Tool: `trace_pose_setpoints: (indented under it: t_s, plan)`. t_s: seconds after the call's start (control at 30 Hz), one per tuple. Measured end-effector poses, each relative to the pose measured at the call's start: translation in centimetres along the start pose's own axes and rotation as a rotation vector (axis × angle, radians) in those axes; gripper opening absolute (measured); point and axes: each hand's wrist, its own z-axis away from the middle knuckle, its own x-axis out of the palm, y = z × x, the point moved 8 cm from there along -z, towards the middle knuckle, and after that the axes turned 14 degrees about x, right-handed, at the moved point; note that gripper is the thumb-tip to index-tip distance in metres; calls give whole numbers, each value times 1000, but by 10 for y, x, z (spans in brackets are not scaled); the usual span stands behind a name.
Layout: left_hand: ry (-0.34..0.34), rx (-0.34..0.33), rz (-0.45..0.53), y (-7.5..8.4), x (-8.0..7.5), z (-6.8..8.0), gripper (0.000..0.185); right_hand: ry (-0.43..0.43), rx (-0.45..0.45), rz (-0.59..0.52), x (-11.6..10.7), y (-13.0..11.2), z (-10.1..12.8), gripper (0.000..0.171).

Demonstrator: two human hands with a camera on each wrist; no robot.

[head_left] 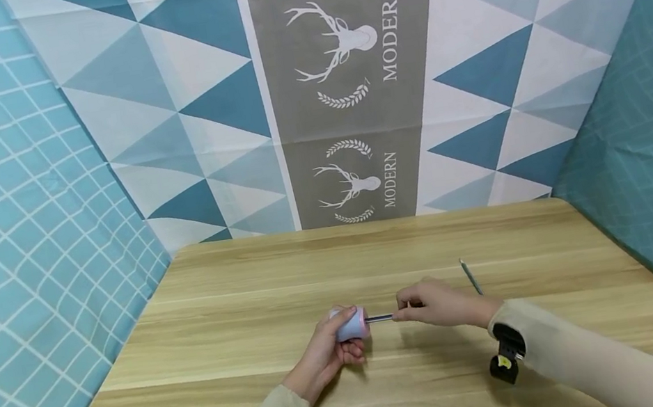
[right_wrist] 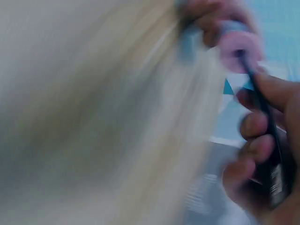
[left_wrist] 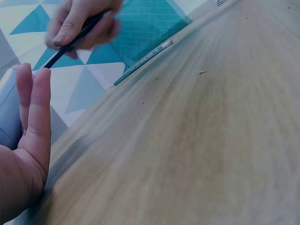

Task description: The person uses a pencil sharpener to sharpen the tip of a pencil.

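Now left hand (head_left: 326, 351) grips sharpener (head_left: 351, 324); right hand (head_left: 436, 303) pinches pencil (head_left: 380, 318) in its mouth.

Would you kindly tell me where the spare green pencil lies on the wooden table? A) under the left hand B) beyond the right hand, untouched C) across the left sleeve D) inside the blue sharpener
B: the green pencil lies on the table just beyond the right hand, touched by neither hand, while the right hand pinches a dark pencil at the sharpener held in the left hand.
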Motion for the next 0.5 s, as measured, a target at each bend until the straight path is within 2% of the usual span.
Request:
trace_pose_setpoints:
  t_s: [0.07,0.1,0.13,0.17,0.23,0.33,0.4,0.5]
  plan:
    - [11,-8,18,0,-1,0,25,281,-208,431,-6,-20,7,24]
    - [15,-10,28,0,-1,0,25,415,-294,603,-6,-29,11,23]
    - [19,-11,36,0,-2,0,25,521,-364,737,-4,-35,16,24]
    - [22,-14,42,0,-2,0,25,603,-421,824,0,-39,19,26]
    - [24,-18,41,1,-3,0,23,696,-503,888,5,-44,23,34]
    - [15,-21,25,1,-2,1,22,738,-551,878,9,-45,24,46]
    - [15,-20,21,1,-2,1,22,721,-544,847,9,-44,22,47]
    - [27,-16,36,0,-1,0,24,612,-446,730,7,-38,14,39]
